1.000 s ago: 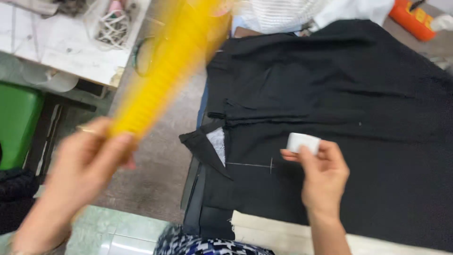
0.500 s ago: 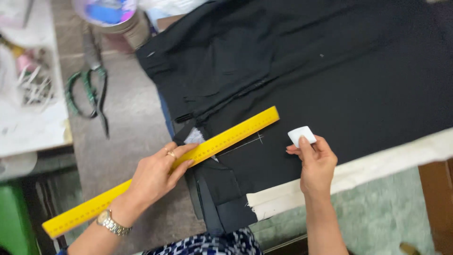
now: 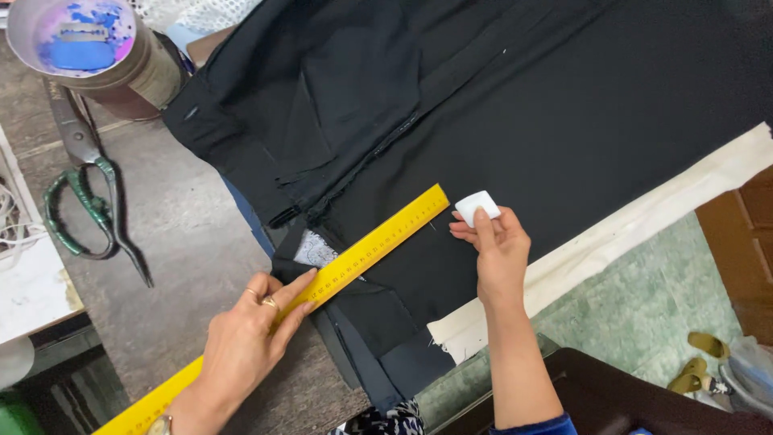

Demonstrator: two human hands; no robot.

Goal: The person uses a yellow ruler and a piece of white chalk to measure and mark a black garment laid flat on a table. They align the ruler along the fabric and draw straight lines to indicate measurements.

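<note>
Pressing ruler (image 3: 338, 270) flat, hands (image 3: 245, 346) hold chalk (image 3: 477, 207).

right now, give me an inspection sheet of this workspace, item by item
surface: grey worktable, worn, with a pale cloth strip along its near edge.
job's things: black garment spread flat; yellow ruler lying slantwise across it; white chalk block.
clutter: green-handled scissors left of the garment; round tin at the top left corner.
grippers: left hand presses the ruler down; right hand pinches the chalk beside the ruler's far end.
cables: white cords at the left edge.
surroundings: green tiled floor, sandals lower right.
</note>
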